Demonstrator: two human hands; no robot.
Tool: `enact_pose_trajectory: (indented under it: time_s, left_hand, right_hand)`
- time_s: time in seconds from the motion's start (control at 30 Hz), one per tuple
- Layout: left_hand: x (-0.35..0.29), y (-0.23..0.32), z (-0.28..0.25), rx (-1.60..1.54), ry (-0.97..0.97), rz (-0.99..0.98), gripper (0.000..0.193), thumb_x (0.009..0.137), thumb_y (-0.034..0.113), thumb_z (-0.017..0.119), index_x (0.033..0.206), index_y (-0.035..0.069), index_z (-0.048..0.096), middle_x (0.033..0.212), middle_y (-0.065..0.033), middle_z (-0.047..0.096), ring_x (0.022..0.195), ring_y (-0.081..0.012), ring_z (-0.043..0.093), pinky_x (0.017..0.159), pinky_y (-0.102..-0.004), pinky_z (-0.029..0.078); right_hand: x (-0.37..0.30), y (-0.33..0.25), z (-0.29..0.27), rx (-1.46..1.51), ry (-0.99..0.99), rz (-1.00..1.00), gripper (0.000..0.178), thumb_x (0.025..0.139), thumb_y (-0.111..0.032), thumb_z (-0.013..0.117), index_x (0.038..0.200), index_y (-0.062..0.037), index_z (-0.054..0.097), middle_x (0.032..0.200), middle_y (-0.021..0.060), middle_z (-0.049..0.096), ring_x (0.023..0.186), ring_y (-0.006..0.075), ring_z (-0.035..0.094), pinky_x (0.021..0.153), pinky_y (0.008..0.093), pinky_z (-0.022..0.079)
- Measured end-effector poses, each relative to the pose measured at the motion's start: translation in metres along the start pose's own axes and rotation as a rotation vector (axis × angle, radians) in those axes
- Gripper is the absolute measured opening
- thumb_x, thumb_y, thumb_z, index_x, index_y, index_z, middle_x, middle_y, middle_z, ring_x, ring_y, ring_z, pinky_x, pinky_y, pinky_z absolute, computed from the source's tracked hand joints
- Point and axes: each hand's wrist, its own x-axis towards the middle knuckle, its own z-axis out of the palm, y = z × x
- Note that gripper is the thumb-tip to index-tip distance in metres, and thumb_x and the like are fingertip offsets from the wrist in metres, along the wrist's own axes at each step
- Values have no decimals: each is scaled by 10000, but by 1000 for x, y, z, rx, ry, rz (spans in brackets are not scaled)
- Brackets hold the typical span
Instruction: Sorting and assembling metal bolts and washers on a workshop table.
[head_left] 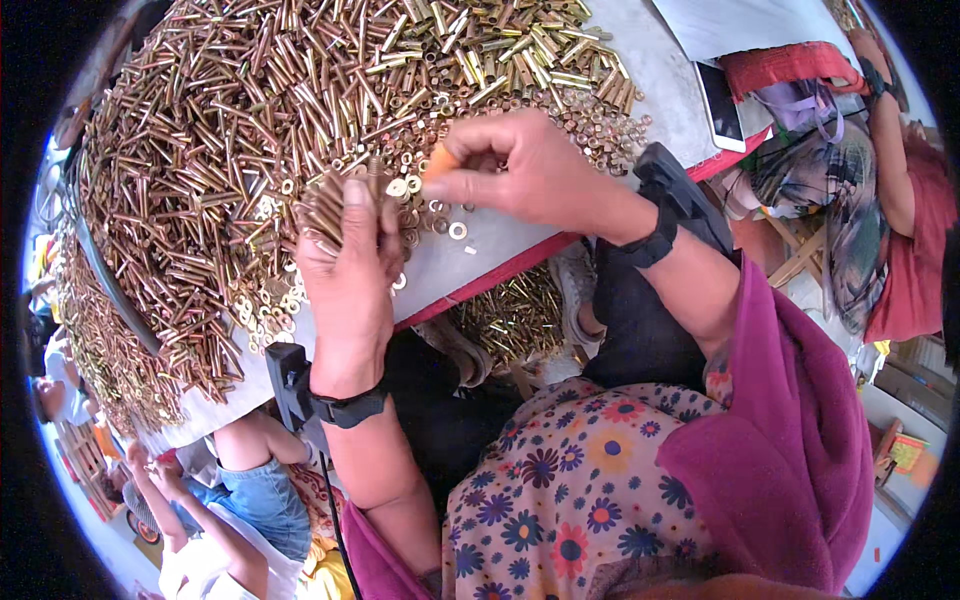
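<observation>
My left hand [350,260] is closed around a bunch of brass-coloured bolts [323,210], its thumb laid across them. Just to its right is my right hand [535,170], with thumb and bent index finger brought together. An orange finger cover [442,160] sits on that index finger; whatever the pinch holds, if anything, is too small to make out. Flat yellow washers [405,186] lie between the two hands, and one washer [457,231] rests apart near the table edge. More washers [265,318] gather beside my left wrist.
A large heap of bolts [215,150] covers the table, with metal sleeves [520,60] at the back and small nuts [595,135] at the right. A phone [719,105] lies by the red-trimmed edge. Below is a container of metal pieces [512,315]. Other people sit at both sides.
</observation>
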Motion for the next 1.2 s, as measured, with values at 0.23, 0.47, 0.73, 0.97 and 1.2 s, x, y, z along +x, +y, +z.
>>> enact_pose_trajectory:
  time_s: [0.23,0.47,0.73,0.97,1.2]
  left_hand:
    - [-1,0,-7,-49,3,-39,221,987,275,502,912,78,569,664,30,509,458,-19,347,391,-182,241]
    - [-3,-3,-6,-5,-2,-43,218,985,277,506,899,86,570,647,37,505,460,-19,358,391,-182,256]
    - [-6,-8,10,40,-20,-93,224,979,281,518,852,100,552,614,49,477,455,-24,357,396,-188,273]
    - [-2,-11,8,106,-61,-84,283,980,311,513,782,111,538,563,64,438,453,-22,349,400,-189,264]
    - [-3,-20,8,205,-70,-1,228,984,236,513,816,87,556,595,52,478,491,-29,396,430,-194,309]
  right_hand:
    - [-21,28,3,-857,-134,-469,209,665,-142,734,806,-49,611,771,88,497,774,284,549,637,398,457]
    - [-16,38,11,-834,-9,-500,154,704,-93,714,812,-38,618,777,97,546,751,288,569,628,369,471]
    - [-3,8,10,-20,182,-38,118,854,-60,669,940,21,657,802,10,663,713,23,595,613,171,479]
    - [0,3,8,-272,174,-289,121,841,-60,683,934,11,652,813,9,661,703,52,606,628,197,498]
    - [-3,7,2,204,91,-43,105,827,-93,695,794,0,659,755,50,668,621,84,609,573,223,492]
